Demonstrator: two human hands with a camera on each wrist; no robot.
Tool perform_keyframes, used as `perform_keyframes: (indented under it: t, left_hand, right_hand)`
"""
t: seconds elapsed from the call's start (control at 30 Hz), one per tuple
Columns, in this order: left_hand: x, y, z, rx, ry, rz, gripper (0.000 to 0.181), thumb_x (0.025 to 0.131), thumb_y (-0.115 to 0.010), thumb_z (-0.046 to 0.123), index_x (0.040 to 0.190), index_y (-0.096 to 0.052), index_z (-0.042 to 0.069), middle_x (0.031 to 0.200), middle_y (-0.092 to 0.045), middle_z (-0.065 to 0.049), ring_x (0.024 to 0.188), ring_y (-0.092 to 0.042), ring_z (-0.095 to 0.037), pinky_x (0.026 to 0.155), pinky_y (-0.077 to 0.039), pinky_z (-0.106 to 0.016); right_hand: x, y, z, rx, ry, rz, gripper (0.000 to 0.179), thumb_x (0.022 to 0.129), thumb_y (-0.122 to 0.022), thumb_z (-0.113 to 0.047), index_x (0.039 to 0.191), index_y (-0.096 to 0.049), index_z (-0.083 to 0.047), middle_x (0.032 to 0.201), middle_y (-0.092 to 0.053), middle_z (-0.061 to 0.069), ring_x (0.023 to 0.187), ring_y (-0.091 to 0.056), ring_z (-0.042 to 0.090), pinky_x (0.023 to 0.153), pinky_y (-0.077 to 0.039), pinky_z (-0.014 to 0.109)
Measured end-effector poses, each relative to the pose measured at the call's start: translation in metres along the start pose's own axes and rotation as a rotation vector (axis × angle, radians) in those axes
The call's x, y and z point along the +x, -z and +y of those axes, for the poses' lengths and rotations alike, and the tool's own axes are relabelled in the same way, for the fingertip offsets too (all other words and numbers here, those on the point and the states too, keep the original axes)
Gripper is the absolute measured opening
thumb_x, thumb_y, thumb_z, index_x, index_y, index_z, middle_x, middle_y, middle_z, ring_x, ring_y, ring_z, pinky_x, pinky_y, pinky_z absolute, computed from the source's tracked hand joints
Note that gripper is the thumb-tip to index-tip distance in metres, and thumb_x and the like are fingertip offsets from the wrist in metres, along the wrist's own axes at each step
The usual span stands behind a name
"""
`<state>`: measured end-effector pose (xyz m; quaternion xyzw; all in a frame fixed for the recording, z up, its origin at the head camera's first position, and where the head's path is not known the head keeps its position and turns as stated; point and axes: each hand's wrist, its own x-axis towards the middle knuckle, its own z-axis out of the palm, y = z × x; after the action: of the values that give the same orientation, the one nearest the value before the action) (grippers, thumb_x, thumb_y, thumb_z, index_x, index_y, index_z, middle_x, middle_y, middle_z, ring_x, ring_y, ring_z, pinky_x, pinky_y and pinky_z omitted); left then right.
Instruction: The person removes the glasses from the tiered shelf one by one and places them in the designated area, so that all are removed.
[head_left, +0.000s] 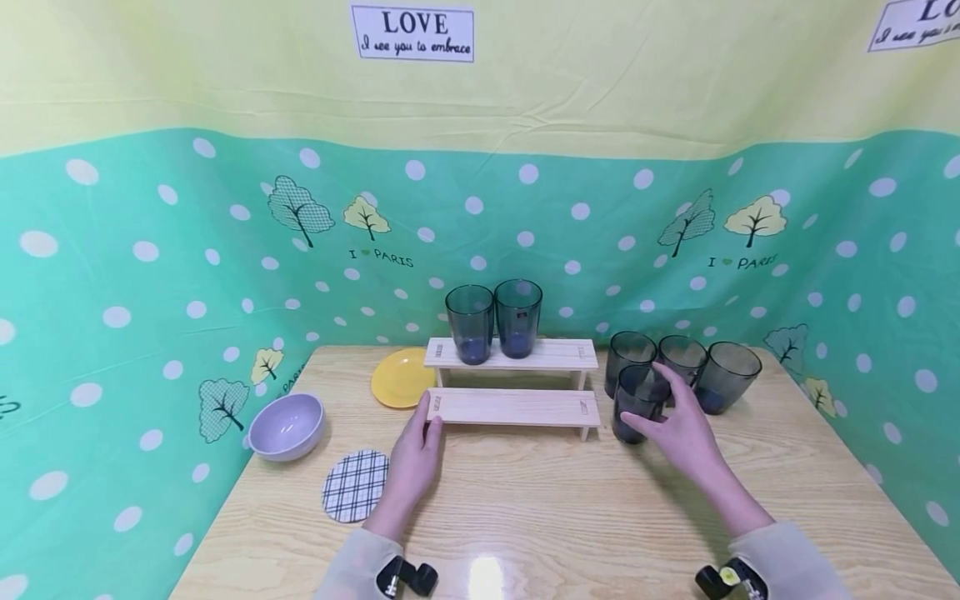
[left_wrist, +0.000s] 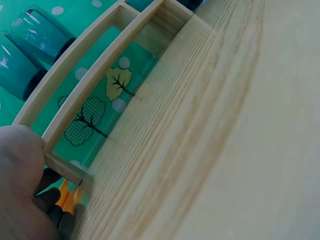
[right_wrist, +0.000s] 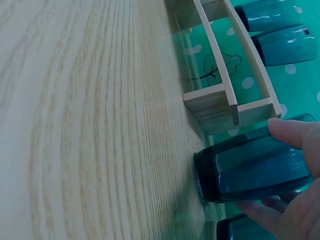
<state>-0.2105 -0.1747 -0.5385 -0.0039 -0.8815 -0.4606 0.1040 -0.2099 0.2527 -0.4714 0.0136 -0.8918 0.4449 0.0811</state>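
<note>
My right hand (head_left: 686,433) holds a dark tinted glass (right_wrist: 255,165) between thumb and fingers, just right of a two-step wooden rack (head_left: 517,407). The glass is upright, its base close to the table in the right wrist view. At the rack's left end, my left hand (head_left: 412,458) grips the lower step, thumb in front; its other fingers sit around the end in the left wrist view. Two similar glasses (head_left: 470,325) stand side by side on the upper step. Behind the held glass are three more tinted glasses (head_left: 727,375), partly hidden by it and my hand.
Left of the rack lies a yellow plate (head_left: 401,379). A lilac bowl (head_left: 287,427) stands by the table's left edge, and a checked round coaster (head_left: 354,487) lies near my left forearm. A green dotted cloth (head_left: 525,208) hangs behind the wooden table (head_left: 525,508).
</note>
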Motion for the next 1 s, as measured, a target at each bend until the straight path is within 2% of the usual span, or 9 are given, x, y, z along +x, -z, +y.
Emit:
perform_keyframes:
  t: [0.2,0.43,0.73,0.87,1.0]
  left_hand:
    - [0.0,0.0,0.0,0.003,-0.002,-0.001,0.061,0.12,-0.049,0.03,0.176,-0.03,0.012,0.177,-0.036,-0.013,0.161,-0.036,-0.036,0.132,-0.031,-0.054]
    - [0.0,-0.001,0.001,0.006,0.006,0.002,0.061,0.12,-0.049,0.032,0.175,-0.031,0.013,0.176,-0.037,-0.012,0.161,-0.037,-0.036,0.132,-0.031,-0.054]
    - [-0.001,-0.001,0.002,0.008,0.004,0.003,0.061,0.12,-0.049,0.032,0.175,-0.032,0.012,0.176,-0.037,-0.014,0.16,-0.038,-0.038,0.131,-0.032,-0.056]
    - [-0.001,-0.001,0.001,0.003,0.006,-0.001,0.061,0.12,-0.048,0.032,0.176,-0.031,0.012,0.177,-0.036,-0.013,0.161,-0.036,-0.037,0.132,-0.031,-0.055]
    - [0.0,0.0,0.001,-0.002,0.006,0.001,0.061,0.12,-0.048,0.032,0.176,-0.031,0.012,0.177,-0.036,-0.013,0.161,-0.036,-0.037,0.132,-0.03,-0.054]
  right_hand:
    - [-0.001,0.001,0.001,0.003,0.005,0.007,0.11,0.094,-0.093,-0.033,0.175,-0.023,-0.007,0.174,-0.023,0.036,0.153,-0.034,0.059,0.113,-0.045,0.074]
    - [0.001,0.0,0.003,-0.013,0.035,0.018,0.109,0.092,-0.094,-0.027,0.174,-0.025,-0.005,0.171,-0.026,0.038,0.156,-0.028,0.059,0.119,-0.035,0.079]
    - [-0.001,0.0,0.004,-0.018,0.037,0.001,0.113,0.091,-0.095,-0.024,0.175,-0.022,-0.007,0.169,-0.025,0.041,0.153,-0.031,0.062,0.117,-0.037,0.08]
    - [-0.002,0.003,0.001,-0.033,0.045,0.002,0.118,0.09,-0.096,-0.029,0.177,-0.019,-0.01,0.17,-0.024,0.04,0.152,-0.033,0.061,0.115,-0.042,0.077]
    - [-0.003,0.01,-0.008,-0.05,0.061,0.035,0.12,0.089,-0.097,-0.035,0.177,-0.018,-0.013,0.165,-0.032,0.037,0.147,-0.041,0.059,0.113,-0.044,0.076]
